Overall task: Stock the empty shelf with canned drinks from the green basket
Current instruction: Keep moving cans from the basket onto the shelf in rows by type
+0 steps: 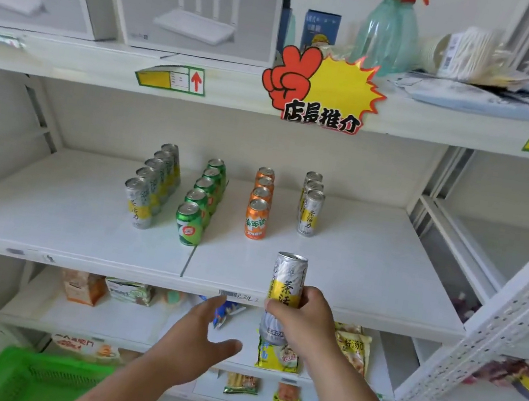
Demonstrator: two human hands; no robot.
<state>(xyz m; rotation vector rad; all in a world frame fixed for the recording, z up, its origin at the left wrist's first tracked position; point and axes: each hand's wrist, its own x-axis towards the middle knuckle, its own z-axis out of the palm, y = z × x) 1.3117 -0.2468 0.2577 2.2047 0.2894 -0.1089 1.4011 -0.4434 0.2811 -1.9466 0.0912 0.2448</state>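
My right hand (304, 321) grips a tall silver-and-yellow can (287, 278) upright, just in front of the white shelf (364, 285) edge. My left hand (199, 339) hovers empty with fingers apart, below the shelf edge. On the shelf stand rows of cans running front to back: silver-yellow cans (139, 203) at the left, green cans (189, 223), orange cans (256, 218), and a short row of silver-yellow cans (310, 212) at the right. The green basket (30, 378) sits at the bottom left, its contents not visible.
A red-and-yellow promo sign (322, 88) hangs from the shelf above. Boxes, spray bottles and papers fill the top shelf. Snack packets (280, 355) lie on lower shelves. A perforated white upright (508, 315) slants at the right.
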